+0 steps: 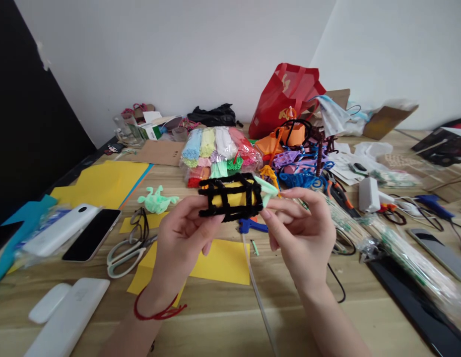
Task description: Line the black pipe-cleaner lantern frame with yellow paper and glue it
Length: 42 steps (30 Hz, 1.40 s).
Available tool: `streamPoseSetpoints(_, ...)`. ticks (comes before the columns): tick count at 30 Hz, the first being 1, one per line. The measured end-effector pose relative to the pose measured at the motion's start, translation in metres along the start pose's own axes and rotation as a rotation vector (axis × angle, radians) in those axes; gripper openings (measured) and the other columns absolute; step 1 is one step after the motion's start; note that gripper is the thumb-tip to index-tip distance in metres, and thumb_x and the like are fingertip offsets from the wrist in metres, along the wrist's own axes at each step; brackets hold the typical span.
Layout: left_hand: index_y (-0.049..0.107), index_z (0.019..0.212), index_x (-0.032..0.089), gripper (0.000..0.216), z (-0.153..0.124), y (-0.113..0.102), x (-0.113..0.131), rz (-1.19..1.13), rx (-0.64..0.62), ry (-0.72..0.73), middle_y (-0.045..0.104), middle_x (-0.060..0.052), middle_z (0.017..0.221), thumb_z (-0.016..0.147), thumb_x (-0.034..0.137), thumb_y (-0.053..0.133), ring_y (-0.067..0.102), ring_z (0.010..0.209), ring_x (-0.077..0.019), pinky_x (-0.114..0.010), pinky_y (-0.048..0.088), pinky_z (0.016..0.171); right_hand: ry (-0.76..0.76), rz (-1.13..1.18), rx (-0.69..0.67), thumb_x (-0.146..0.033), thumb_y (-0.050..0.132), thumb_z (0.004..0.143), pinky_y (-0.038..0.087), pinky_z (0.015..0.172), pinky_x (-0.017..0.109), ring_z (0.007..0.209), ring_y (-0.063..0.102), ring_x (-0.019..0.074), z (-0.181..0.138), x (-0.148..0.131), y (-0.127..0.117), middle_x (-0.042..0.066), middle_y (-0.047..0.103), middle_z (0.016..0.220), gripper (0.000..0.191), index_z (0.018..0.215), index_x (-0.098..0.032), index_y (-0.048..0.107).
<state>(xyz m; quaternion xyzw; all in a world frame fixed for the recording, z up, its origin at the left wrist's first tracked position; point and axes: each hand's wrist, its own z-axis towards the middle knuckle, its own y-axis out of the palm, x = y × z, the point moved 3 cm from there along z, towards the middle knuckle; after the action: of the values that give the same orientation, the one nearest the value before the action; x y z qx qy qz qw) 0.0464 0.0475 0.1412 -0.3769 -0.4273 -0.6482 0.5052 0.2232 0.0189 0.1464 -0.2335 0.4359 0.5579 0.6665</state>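
A small lantern-like frame of black pipe cleaners [230,197] lies sideways in the air above the table, with yellow paper [235,194] showing between its bars. My left hand [185,233] is closed around its left end, thumb underneath in front. At the other end a pale green pipe cleaner piece [266,189] sticks out. My right hand [304,228] pinches that green piece between thumb and fingers, close against the black frame. How the green piece joins the frame is hidden.
Below lie yellow paper sheets [223,263], scissors [126,255], glasses [140,225] and a green pipe-cleaner figure [156,199]. Behind are bagged pipe cleaners [219,148] and a red bag [286,99]. Pliers [340,193] and a glue gun [434,206] lie right; a phone [92,235] lies left.
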Motion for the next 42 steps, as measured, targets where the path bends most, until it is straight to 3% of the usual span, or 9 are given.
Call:
streamPoseSetpoints(5,0.061,0.091,0.025,0.013,-0.004,0.002,0.007,0.074,0.086,0.116,0.070,0.006,0.077,0.086,0.020,0.072,0.053,0.044,-0.0031,-0.014,0.047,0.043,-0.048,-0.039,-0.018,-0.006,0.075,0.080,0.044,0.034,0.017,0.041,0.052,0.0046,-0.001,0.000,0.004,-0.002,0.074,0.087,0.035,0.103,-0.025,0.058)
streamPoseSetpoints(16,0.063,0.103,0.023,0.014,-0.007,0.001,0.006,0.182,0.114,0.190,0.063,0.008,0.067,0.090,0.017,0.065,0.051,0.042,-0.0023,-0.010,0.045,0.041,-0.071,-0.061,0.030,-0.004,0.076,0.076,0.041,0.036,0.015,0.038,0.049,0.0019,-0.003,0.001,0.007,-0.005,0.073,0.081,0.033,0.096,-0.024,0.058)
streamPoseSetpoints(22,0.062,0.095,0.022,0.007,-0.011,0.002,0.004,0.298,0.146,0.274,0.058,0.009,0.058,0.092,0.018,0.065,0.056,0.044,-0.0041,-0.010,0.046,0.044,-0.051,-0.056,0.011,-0.005,0.076,0.077,0.040,0.037,0.015,0.041,0.051,0.0021,-0.005,0.005,0.008,-0.004,0.070,0.087,0.033,0.097,-0.024,0.058)
streamPoseSetpoints(28,0.061,0.094,0.022,0.007,-0.016,0.006,0.002,0.241,0.163,0.364,0.069,0.003,0.076,0.093,0.016,0.061,0.068,0.062,-0.0097,-0.017,0.055,0.058,-0.185,-0.060,0.015,0.001,0.070,0.079,0.040,0.040,0.016,0.045,0.049,0.0005,-0.011,0.003,0.010,-0.002,0.063,0.094,0.033,0.098,-0.023,0.060)
streamPoseSetpoints(31,0.059,0.090,0.022,0.006,-0.016,0.006,-0.001,0.200,0.153,0.363,0.067,0.001,0.079,0.093,0.016,0.059,0.065,0.062,-0.0101,-0.019,0.054,0.057,-0.233,-0.066,0.015,0.004,0.069,0.078,0.042,0.041,0.017,0.047,0.050,0.0013,-0.014,0.001,0.011,-0.002,0.064,0.095,0.035,0.099,-0.023,0.061)
streamPoseSetpoints(37,0.058,0.090,0.023,0.006,-0.017,0.002,-0.004,0.219,0.195,0.314,0.057,0.005,0.066,0.092,0.017,0.059,0.057,0.055,-0.0091,-0.018,0.046,0.049,-0.229,-0.071,-0.006,0.003,0.070,0.077,0.043,0.041,0.018,0.047,0.051,0.0030,-0.015,0.002,0.012,-0.002,0.066,0.092,0.034,0.096,-0.023,0.060)
streamPoseSetpoints(42,0.065,0.106,0.026,0.013,-0.011,-0.001,0.002,0.165,0.049,0.221,0.067,0.000,0.084,0.094,0.031,0.066,0.066,0.073,-0.0131,-0.020,0.049,0.057,-0.147,-0.041,0.011,0.002,0.071,0.077,0.039,0.038,0.016,0.040,0.049,0.0009,-0.009,0.000,0.009,-0.003,0.068,0.087,0.032,0.094,-0.022,0.058)
